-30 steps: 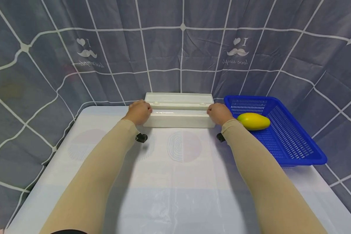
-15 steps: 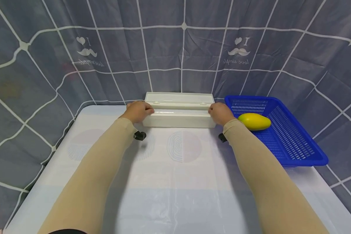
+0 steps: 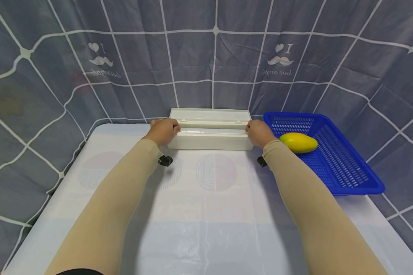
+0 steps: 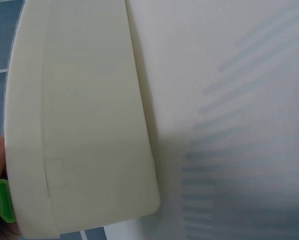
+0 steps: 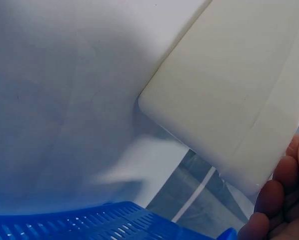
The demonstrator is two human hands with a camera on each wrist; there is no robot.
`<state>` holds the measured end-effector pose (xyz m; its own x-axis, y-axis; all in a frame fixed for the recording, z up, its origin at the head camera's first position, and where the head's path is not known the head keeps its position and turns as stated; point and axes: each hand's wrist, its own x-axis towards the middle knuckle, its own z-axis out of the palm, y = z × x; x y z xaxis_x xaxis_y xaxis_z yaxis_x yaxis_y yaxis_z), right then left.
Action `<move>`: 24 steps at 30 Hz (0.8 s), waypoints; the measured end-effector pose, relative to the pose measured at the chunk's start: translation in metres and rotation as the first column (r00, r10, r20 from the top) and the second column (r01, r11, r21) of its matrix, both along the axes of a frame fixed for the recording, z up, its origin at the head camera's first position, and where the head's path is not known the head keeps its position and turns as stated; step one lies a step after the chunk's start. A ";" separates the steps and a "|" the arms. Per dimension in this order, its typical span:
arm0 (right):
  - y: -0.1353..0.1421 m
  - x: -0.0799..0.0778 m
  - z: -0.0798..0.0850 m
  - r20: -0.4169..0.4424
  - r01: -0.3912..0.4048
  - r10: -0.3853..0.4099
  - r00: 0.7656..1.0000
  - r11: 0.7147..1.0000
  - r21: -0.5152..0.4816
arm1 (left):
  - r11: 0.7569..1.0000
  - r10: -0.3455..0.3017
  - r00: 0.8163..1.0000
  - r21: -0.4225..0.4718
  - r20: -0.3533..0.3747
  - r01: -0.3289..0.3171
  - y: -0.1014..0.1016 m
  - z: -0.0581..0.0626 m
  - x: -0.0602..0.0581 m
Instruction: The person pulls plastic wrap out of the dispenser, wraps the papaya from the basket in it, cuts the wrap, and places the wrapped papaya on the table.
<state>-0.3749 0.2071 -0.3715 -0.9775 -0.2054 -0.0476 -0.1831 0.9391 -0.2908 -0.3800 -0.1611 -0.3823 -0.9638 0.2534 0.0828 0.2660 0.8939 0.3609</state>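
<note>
A long white lidded box [image 3: 210, 142] stands at the back of the table, its lid [image 3: 210, 114] tilted up behind the opening. My left hand [image 3: 163, 131] grips the box's left end near the rim, thumb on the inner side. My right hand [image 3: 259, 133] holds the right end the same way. In the left wrist view the box front [image 4: 89, 120] fills the left half, and a small green piece [image 4: 6, 200] shows beside the fingers. Curled fingers [image 5: 284, 195] lie at the box's corner in the right wrist view. What lies inside the box is mostly hidden.
A blue plastic basket [image 3: 351, 164] stands right of the box, close to my right hand. Inside it lies a yellow mango-shaped fruit [image 3: 298, 143]. A grey curtain with white lines [image 3: 192, 57] hangs directly behind the table [image 3: 206, 229].
My left hand has shifted slightly on the box's left end. My right hand has barely moved. Box, lid and basket stay in place.
</note>
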 end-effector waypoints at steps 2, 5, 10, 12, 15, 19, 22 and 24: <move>0.000 -0.001 0.000 0.005 0.009 -0.009 1.000 1.000 -0.016 | 1.000 0.003 1.000 0.004 -0.001 -0.003 0.000 0.001 0.001; -0.001 0.000 0.001 0.010 0.022 -0.022 1.000 0.999 -0.030 | 1.000 -0.002 1.000 -0.005 -0.007 0.002 0.000 0.002 0.001; -0.001 0.002 0.001 0.009 0.035 -0.035 0.999 0.997 -0.065 | 0.999 -0.018 1.000 -0.038 -0.017 0.018 0.000 0.003 0.000; 0.000 0.001 0.001 0.004 0.040 -0.040 0.999 0.996 -0.077 | 0.999 -0.026 0.999 -0.044 -0.018 0.025 0.001 0.004 0.001; 0.001 -0.001 0.000 0.002 0.045 -0.045 0.999 0.995 -0.085 | 0.998 -0.040 0.999 -0.050 -0.025 0.039 0.000 0.007 0.003; 0.002 -0.001 0.000 0.011 0.059 -0.059 0.998 0.994 -0.096 | 0.996 -0.062 0.998 -0.063 -0.030 0.060 -0.001 0.009 0.005; 0.001 -0.001 0.002 0.014 0.065 -0.063 0.998 0.993 -0.102 | 0.995 -0.074 0.996 -0.072 -0.046 0.071 -0.001 0.011 0.006; 0.001 0.000 0.003 0.014 0.063 -0.062 0.998 0.993 -0.104 | 0.995 -0.073 0.996 -0.076 -0.057 0.068 -0.001 0.011 0.007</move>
